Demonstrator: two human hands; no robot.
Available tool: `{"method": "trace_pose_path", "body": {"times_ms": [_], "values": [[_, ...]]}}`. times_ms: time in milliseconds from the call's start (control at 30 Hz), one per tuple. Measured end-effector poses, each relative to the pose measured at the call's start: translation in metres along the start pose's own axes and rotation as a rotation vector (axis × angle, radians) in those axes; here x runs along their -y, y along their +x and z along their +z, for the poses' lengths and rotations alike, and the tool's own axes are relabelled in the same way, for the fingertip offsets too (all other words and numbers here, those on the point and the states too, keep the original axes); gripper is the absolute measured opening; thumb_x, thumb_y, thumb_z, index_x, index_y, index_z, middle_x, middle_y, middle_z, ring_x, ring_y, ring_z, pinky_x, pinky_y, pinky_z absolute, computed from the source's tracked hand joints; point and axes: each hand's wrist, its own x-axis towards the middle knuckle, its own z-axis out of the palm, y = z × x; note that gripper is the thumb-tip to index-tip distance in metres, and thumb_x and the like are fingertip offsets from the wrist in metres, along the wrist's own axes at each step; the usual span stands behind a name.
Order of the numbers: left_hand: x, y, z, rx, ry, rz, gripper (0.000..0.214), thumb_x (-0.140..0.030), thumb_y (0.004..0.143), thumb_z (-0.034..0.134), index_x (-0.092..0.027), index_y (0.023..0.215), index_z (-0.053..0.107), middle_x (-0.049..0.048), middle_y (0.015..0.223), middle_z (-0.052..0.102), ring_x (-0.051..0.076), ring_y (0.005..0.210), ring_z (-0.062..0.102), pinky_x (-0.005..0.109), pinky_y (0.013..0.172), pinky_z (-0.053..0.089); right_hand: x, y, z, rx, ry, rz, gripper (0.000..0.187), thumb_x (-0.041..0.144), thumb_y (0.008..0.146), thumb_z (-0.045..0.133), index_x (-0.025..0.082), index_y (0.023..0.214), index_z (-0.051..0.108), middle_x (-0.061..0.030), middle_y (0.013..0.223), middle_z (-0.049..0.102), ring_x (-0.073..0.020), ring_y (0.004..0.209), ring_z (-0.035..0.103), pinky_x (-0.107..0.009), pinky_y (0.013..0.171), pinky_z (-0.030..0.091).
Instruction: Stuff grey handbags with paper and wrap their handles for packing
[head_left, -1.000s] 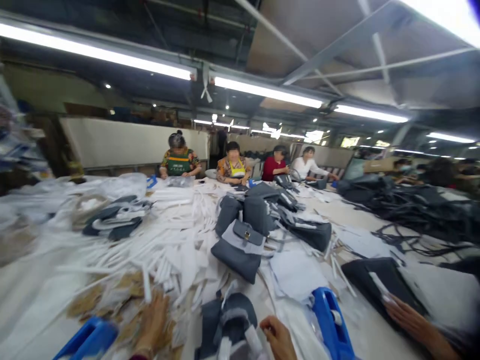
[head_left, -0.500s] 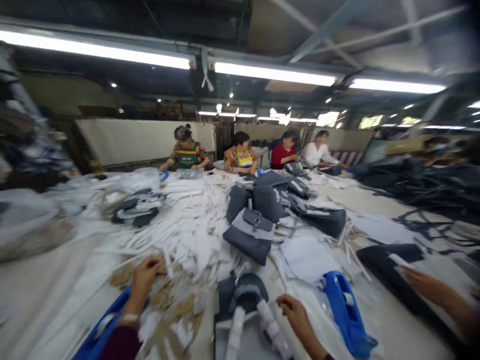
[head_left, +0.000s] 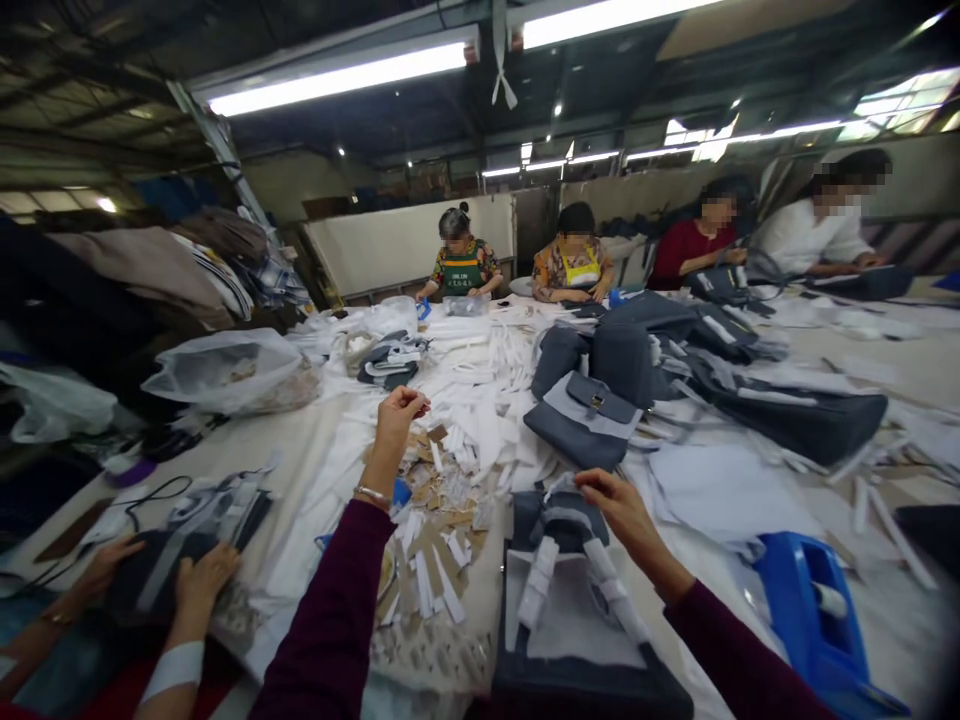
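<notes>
My left hand [head_left: 400,413] is raised above a heap of brown and white paper scraps [head_left: 439,480], its fingers pinched together on something I cannot make out. My right hand [head_left: 619,505] rests on the handle of a grey handbag [head_left: 577,600] lying flat in front of me, fingers closed on the paper-wrapped handle [head_left: 564,520]. White wrapping covers both handle ends. Both my sleeves are dark maroon.
A blue tape dispenser [head_left: 814,610] stands at the right. More grey bags [head_left: 592,420] and white paper strips [head_left: 480,370] cover the long table. A co-worker's hands [head_left: 187,590] work on a dark piece at the lower left. Several people sit at the far end.
The camera has tilted down and turned left. My left hand lifted from the scraps into a raised pinch. My right hand moved onto the bag's handle.
</notes>
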Motion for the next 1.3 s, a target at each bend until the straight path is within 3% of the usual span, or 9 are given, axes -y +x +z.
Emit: {"method": "trace_pose_path", "body": {"times_ms": [167, 333, 433, 567, 800, 967, 1100, 1300], "values": [[-0.048, -0.011, 0.034, 0.091, -0.006, 0.043, 0.027, -0.039, 0.068, 0.070, -0.017, 0.075, 0.057, 0.0002, 0.070, 0.064, 0.012, 0.063, 0.059, 0.024, 0.063, 0.047, 0.068, 0.022, 0.027, 0.082, 0.056, -0.206, 0.023, 0.025, 0.074, 0.054, 0.016, 0.090, 0.068, -0.0031, 0.085, 0.067, -0.0145, 0.073, 0.056, -0.027, 0.068, 0.044], [-0.093, -0.035, 0.074, 0.216, 0.079, 0.173, 0.019, -0.036, 0.074, 0.065, -0.018, 0.072, 0.058, -0.0009, 0.066, 0.062, 0.013, 0.063, 0.057, 0.024, 0.062, 0.046, 0.118, 0.036, 0.054, 0.012, 0.104, -0.399, 0.027, 0.015, 0.070, 0.059, 0.018, 0.096, 0.064, -0.0003, 0.089, 0.062, -0.0108, 0.069, 0.052, -0.025, 0.068, 0.043], [-0.105, -0.051, 0.091, 0.300, 0.164, 0.229, 0.017, -0.036, 0.078, 0.061, -0.020, 0.072, 0.058, -0.0017, 0.066, 0.061, 0.014, 0.065, 0.058, 0.025, 0.063, 0.046, 0.125, 0.038, 0.070, -0.007, 0.055, -0.424, 0.031, 0.011, 0.066, 0.066, 0.020, 0.096, 0.063, 0.0004, 0.091, 0.061, -0.0111, 0.069, 0.053, -0.024, 0.066, 0.042], [-0.107, -0.067, 0.101, 0.320, 0.237, 0.261, 0.022, -0.043, 0.078, 0.057, -0.023, 0.069, 0.057, -0.0007, 0.066, 0.060, 0.018, 0.065, 0.059, 0.028, 0.061, 0.047, 0.109, 0.039, 0.081, -0.027, -0.033, -0.389, 0.016, 0.005, 0.064, 0.063, 0.019, 0.071, 0.065, 0.0029, 0.072, 0.060, -0.0128, 0.070, 0.054, -0.025, 0.067, 0.037], [-0.100, -0.081, 0.110, 0.283, 0.244, 0.270, 0.030, -0.051, 0.084, 0.049, -0.025, 0.070, 0.050, -0.0016, 0.061, 0.056, 0.018, 0.061, 0.057, 0.031, 0.062, 0.048, 0.101, 0.024, 0.060, -0.018, 0.177, -0.241, 0.007, 0.016, 0.067, 0.064, 0.017, 0.060, 0.066, 0.0022, 0.060, 0.058, -0.0124, 0.062, 0.053, -0.023, 0.060, 0.037], [-0.104, -0.089, 0.128, 0.365, 0.002, 0.112, 0.028, -0.050, 0.085, 0.053, -0.023, 0.076, 0.047, -0.0030, 0.060, 0.058, 0.017, 0.056, 0.058, 0.030, 0.059, 0.048, 0.106, 0.017, 0.040, 0.093, 0.420, -0.160, 0.023, 0.035, 0.068, 0.069, 0.014, 0.062, 0.061, 0.0042, 0.052, 0.048, -0.0086, 0.051, 0.042, -0.022, 0.052, 0.030], [-0.113, -0.095, 0.143, 0.398, -0.146, 0.082, 0.025, -0.043, 0.086, 0.055, -0.021, 0.078, 0.046, -0.0034, 0.065, 0.058, 0.014, 0.055, 0.058, 0.027, 0.058, 0.048, 0.103, 0.021, 0.027, 0.204, 0.601, -0.151, 0.039, 0.047, 0.057, 0.079, 0.014, 0.067, 0.062, 0.0023, 0.059, 0.054, -0.0078, 0.052, 0.041, -0.022, 0.052, 0.029], [-0.125, -0.104, 0.156, 0.407, -0.209, 0.073, 0.020, -0.037, 0.087, 0.055, -0.020, 0.081, 0.046, -0.0035, 0.067, 0.058, 0.012, 0.056, 0.059, 0.027, 0.059, 0.050, 0.124, 0.007, -0.003, 0.233, 0.579, -0.092, 0.039, 0.050, 0.064, 0.075, 0.014, 0.063, 0.061, 0.0038, 0.054, 0.049, -0.0065, 0.049, 0.038, -0.023, 0.051, 0.027]]}}
